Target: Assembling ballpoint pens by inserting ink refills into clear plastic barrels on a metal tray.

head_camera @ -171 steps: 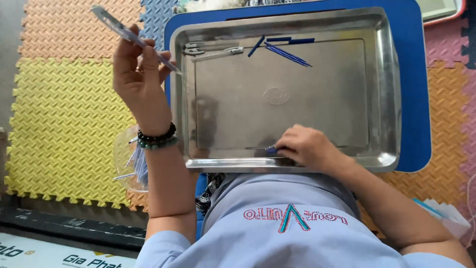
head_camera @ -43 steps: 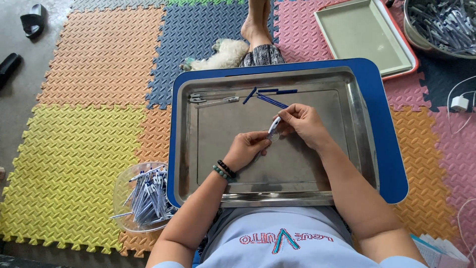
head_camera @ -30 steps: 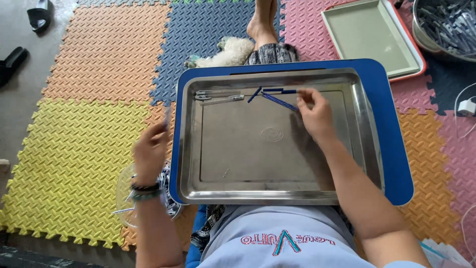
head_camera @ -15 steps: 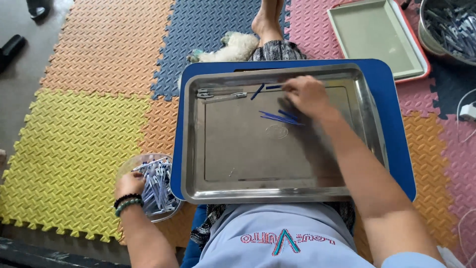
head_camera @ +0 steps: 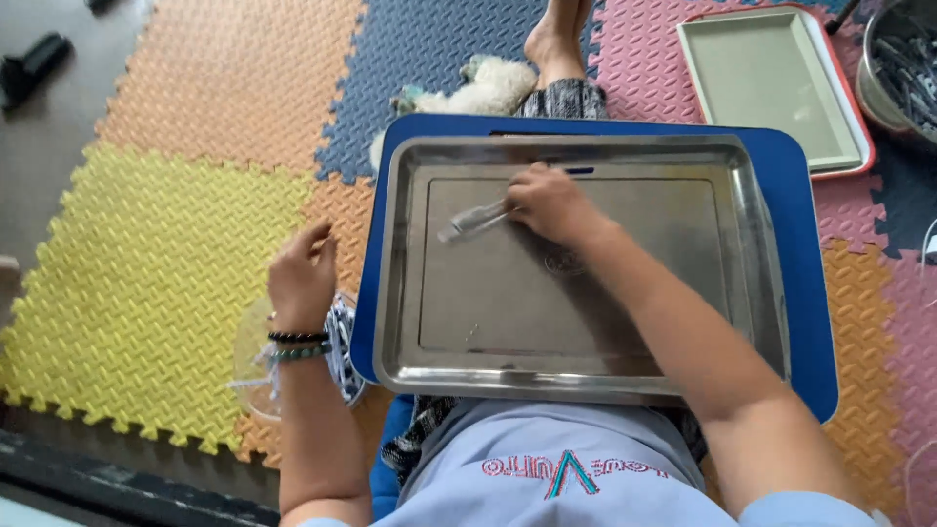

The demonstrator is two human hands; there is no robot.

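Observation:
A steel tray (head_camera: 761,293) rests on a blue board (head_camera: 805,244) across my lap. My right hand (head_camera: 551,202) lies in the tray's far half, shut on a silvery metal tool (head_camera: 473,221) that sticks out to the left and looks blurred. A small blue piece (head_camera: 578,170) shows just past its fingers. My left hand (head_camera: 303,273), with bead bracelets at the wrist, hovers left of the board over a clear plastic tub (head_camera: 256,376) of blue-and-white pieces. Its fingers are curled, and I cannot tell whether they hold anything.
Coloured foam mats cover the floor. A green tray with a red rim (head_camera: 771,83) lies at the upper right, beside a metal pot (head_camera: 903,68) of dark pieces. Someone's foot (head_camera: 551,39) and a white fluffy thing (head_camera: 478,93) are beyond the board.
My right hand swept left across the tray's far side and now grips the metal tool; the loose blue pieces are mostly hidden. My left hand rose from the tub.

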